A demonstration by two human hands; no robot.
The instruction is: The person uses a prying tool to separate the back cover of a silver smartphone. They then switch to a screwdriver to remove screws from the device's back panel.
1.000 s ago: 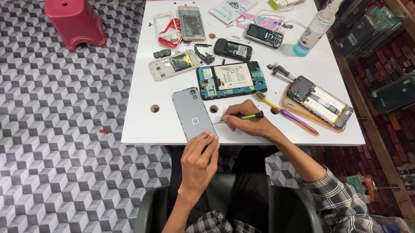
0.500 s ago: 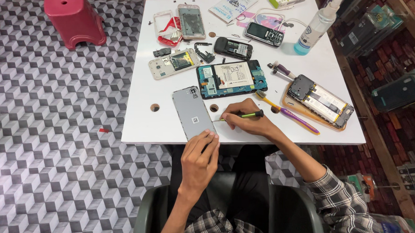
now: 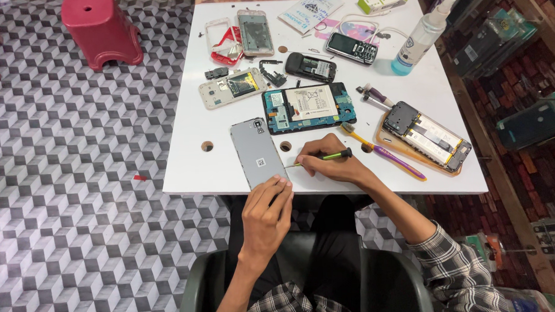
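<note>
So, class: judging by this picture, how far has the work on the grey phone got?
Done: other phones, such as the blue one, lie opened on the table. In hand: the left hand steadies the grey phone, back up and cover on, while the right hand puts a green tool to its edge. Left: the cover is not yet off.

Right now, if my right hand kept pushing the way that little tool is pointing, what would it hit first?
The right hand aims the screwdriver leftward, so it would likely meet the right edge of the grey phone first. The tip looks almost on it already, though the exact gap is unclear.
</note>
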